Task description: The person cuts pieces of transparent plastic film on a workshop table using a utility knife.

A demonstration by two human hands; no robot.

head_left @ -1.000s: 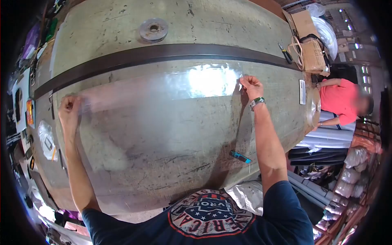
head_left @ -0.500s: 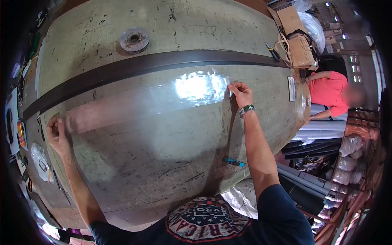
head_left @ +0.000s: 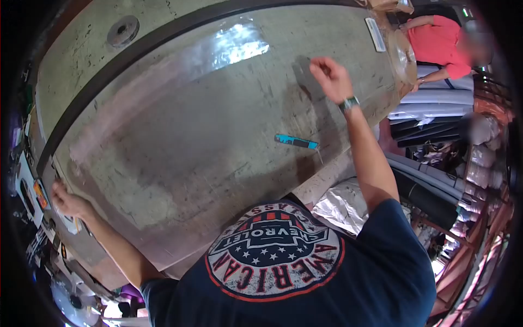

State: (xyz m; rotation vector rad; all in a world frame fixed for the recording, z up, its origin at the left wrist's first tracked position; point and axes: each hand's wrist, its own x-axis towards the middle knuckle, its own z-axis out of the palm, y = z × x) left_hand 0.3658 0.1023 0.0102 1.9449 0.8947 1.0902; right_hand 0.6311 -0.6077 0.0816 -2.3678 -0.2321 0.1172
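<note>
A clear plastic strip (head_left: 163,71) lies on the worn table, its right end shining with glare. My right hand (head_left: 332,79) hovers over the table to the right of that end, apart from it, fingers loosely bent and nothing visible in them. By the table's left edge is my left hand (head_left: 70,203), below the strip's left end and off it. Its fingers look loosely parted and slightly blurred, with nothing clear in them. A blue and black utility knife (head_left: 296,142) rests on the table below my right hand.
A long dark bar (head_left: 158,38) curves across the table behind the strip. Beyond it sits a round spool (head_left: 123,31). A small white strip (head_left: 375,35) lies near the right end. A person in a red shirt (head_left: 438,41) stands there beside several rolls (head_left: 436,97).
Both hands have let go of the strip's ends, which now lie on the table. My right hand drew away to the right; my left moved toward the table's left edge. The view shifted too.
</note>
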